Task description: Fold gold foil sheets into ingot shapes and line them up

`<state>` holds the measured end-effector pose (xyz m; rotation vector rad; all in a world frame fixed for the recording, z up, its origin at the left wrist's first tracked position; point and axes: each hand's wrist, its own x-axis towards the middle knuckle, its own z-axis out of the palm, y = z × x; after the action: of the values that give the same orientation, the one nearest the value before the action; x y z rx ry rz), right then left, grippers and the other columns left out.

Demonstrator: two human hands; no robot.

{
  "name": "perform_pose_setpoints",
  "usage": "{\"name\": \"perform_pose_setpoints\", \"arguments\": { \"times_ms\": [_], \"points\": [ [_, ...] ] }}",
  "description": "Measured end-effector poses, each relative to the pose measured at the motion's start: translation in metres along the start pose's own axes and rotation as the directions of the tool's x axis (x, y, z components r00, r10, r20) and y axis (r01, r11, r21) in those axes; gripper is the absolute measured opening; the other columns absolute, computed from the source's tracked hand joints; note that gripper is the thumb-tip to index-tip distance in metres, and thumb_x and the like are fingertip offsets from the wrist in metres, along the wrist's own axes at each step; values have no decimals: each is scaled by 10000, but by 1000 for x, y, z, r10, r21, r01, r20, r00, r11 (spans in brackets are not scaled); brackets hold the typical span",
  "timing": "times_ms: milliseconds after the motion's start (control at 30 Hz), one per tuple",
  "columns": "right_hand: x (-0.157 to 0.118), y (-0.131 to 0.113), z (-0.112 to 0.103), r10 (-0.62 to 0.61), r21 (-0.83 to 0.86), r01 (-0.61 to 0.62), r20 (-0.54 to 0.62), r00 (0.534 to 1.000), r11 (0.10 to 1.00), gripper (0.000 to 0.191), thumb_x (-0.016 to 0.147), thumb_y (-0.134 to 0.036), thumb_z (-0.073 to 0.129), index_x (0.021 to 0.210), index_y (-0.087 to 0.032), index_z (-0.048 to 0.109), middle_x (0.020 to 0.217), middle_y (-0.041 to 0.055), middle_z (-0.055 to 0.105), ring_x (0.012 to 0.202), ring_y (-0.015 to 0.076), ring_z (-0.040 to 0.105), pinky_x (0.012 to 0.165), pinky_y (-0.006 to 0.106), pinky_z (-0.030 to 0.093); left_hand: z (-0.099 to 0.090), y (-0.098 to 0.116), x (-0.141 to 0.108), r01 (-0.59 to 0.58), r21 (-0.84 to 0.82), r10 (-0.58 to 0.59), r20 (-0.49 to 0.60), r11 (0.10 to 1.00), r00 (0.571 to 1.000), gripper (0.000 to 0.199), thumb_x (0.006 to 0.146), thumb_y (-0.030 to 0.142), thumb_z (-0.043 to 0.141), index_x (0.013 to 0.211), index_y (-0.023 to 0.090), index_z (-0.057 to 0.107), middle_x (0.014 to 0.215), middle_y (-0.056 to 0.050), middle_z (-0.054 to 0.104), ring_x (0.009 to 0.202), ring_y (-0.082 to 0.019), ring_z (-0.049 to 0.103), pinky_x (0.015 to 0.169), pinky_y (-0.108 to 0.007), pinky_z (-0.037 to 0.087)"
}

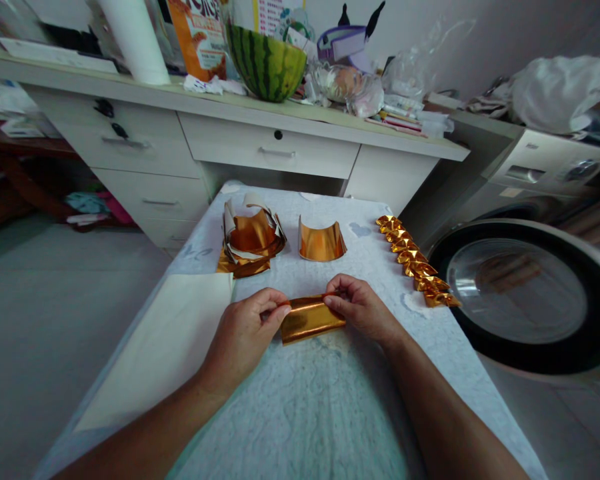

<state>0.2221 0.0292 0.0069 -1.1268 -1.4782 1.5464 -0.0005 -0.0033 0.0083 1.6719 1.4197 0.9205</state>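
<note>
A sheet of gold foil paper (313, 321) is stretched between my two hands above the cloth-covered table. My left hand (250, 327) pinches its upper left corner between thumb and fingers. At the upper right corner, my right hand (357, 303) grips the same edge, which looks curled or folded over. Just beyond lies a curved gold foil sheet (323, 241), its ends bent upward. To its left sits a loose pile of curled gold foil sheets (253, 233) with pale backs. Along the right side runs a row of folded gold foil pieces (415, 260).
White paper (165, 340) lies along the table's left side. Behind the table stands a white desk (275, 143) holding a cut watermelon (266, 63), an orange snack bag (200, 40) and clutter. At right, a washing machine's round door (520, 293) hangs open beside the table.
</note>
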Motion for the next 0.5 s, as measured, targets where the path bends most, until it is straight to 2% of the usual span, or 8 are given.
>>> {"name": "perform_pose_setpoints", "arguments": {
  "times_ms": [500],
  "points": [
    [-1,0,0,6,-23,-5,23,1000,1000,338,788,-462,707,803,-179,523,662,-52,487,557,70,400,499,202,280,-1,-3,-1,10,24,-11,19,1000,1000,138,879,360,584,862,239,648,807,41,749,732,-157,697,646,-247,482]
  ]
}}
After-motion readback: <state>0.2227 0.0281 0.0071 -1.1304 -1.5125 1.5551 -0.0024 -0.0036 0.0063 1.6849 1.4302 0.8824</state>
